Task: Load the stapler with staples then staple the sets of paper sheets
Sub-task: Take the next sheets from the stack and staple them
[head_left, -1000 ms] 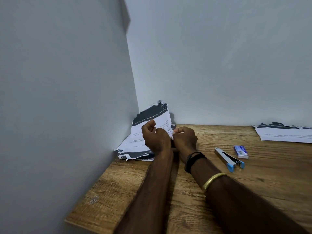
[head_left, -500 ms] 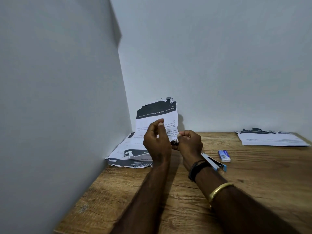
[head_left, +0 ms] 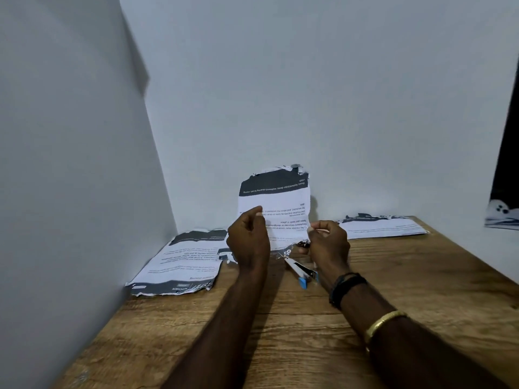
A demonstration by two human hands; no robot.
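A set of torn printed paper sheets (head_left: 278,200) stands upright above the wooden table (head_left: 280,327), held by both hands. My left hand (head_left: 248,242) pinches its left edge and my right hand (head_left: 328,242) pinches its right edge. Below my right hand lies the grey stapler (head_left: 300,272) with a blue end, flat on the table and partly hidden by the wrist. A pile of similar sheets (head_left: 185,262) lies at the left by the wall. Another pile (head_left: 379,227) lies at the back right. The staple box is hidden.
Grey walls close in the table on the left and at the back. A dark opening (head_left: 508,175) with a patterned cloth (head_left: 502,217) shows at the far right. The table's right edge runs diagonally at the right.
Both hands have lifted the paper set higher and moved apart along its edges. The camera has turned right, so the piles and stapler appear shifted; the staple box has gone out of sight.
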